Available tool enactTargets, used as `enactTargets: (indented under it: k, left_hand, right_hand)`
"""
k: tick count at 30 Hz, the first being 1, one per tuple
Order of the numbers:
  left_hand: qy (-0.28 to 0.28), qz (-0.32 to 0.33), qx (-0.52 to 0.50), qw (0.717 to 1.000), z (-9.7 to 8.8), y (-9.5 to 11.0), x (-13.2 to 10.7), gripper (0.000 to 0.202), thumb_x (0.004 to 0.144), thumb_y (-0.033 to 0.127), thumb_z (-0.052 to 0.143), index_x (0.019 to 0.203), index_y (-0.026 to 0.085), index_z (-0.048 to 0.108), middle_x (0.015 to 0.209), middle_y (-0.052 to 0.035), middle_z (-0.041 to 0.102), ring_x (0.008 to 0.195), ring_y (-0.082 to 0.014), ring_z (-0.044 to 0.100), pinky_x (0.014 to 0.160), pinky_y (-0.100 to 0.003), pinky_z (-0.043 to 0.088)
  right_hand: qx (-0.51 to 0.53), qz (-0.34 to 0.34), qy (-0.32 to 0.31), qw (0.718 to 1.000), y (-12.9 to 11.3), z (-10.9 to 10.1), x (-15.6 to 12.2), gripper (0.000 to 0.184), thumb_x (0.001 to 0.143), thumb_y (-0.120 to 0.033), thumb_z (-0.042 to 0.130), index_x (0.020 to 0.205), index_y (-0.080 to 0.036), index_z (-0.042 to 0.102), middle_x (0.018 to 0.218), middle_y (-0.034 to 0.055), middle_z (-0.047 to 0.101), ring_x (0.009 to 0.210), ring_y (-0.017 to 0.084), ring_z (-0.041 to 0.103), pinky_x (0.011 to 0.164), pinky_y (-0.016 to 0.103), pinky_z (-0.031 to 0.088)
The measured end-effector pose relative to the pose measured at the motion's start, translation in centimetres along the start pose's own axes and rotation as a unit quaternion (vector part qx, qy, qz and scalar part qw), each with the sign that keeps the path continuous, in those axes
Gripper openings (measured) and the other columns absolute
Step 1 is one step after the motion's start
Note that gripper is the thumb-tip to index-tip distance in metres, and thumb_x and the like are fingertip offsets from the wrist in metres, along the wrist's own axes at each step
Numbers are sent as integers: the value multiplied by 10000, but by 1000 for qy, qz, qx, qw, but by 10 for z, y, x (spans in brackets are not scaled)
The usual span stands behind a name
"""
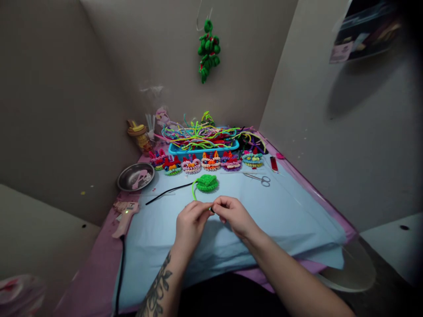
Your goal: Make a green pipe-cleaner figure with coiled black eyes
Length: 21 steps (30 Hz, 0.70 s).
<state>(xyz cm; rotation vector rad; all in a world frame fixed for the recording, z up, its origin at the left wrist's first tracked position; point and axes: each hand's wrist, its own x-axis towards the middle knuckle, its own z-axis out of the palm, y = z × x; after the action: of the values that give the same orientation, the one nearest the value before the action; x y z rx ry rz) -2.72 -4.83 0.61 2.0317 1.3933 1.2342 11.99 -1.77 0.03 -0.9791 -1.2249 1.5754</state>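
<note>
Above the middle of the blue cloth my left hand [191, 222] and my right hand [235, 216] meet, fingertips pinched together. Between them shows a small black piece [212, 210], perhaps a bit of pipe cleaner; it is mostly hidden by the fingers. Just beyond the hands lies a green fuzzy pipe-cleaner piece [207, 182], rounded and layered. A lime-green pipe cleaner [193, 190] runs down beside it toward my left hand; whether the hand touches it I cannot tell. A long black pipe cleaner [168, 191] lies on the cloth to the left.
A row of colourful fuzzy animal heads [210, 162] sits before a blue tray [205, 149] heaped with pipe cleaners. Scissors [259, 178] lie right. At left are a metal bowl [120, 180] and a pink corded glue gun [124, 219]. Grey walls enclose the table.
</note>
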Motion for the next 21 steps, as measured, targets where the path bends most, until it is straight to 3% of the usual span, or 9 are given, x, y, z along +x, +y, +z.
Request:
enactTargets:
  k: [5,12,21]
  left_hand:
    - [20,22,36,999,-2,-4,0,91,826,196,601,838,202,691,766,-47,678,745,-173,600,700,-280,454]
    - [23,74,60,995,-3,-9,1,81,834,164,593,826,196,667,737,-26,684,710,-160,593,691,-284,448]
    - [-6,41,26,999,-5,-15,1,106,822,143,598,856,183,690,754,-33,682,700,-140,603,637,-240,458]
  right_hand:
    - [-4,11,-13,1000,0,0,-1,233,690,-371,655,629,-164,567,534,-41,532,425,64,399,407,193,289]
    - [21,30,-50,998,0,1,0,308,670,-438,694,679,-172,538,584,-29,576,499,93,528,371,162,356]
    - [57,42,-18,997,5,4,0,329,646,-438,720,682,-166,540,539,-39,582,449,66,517,414,164,408]
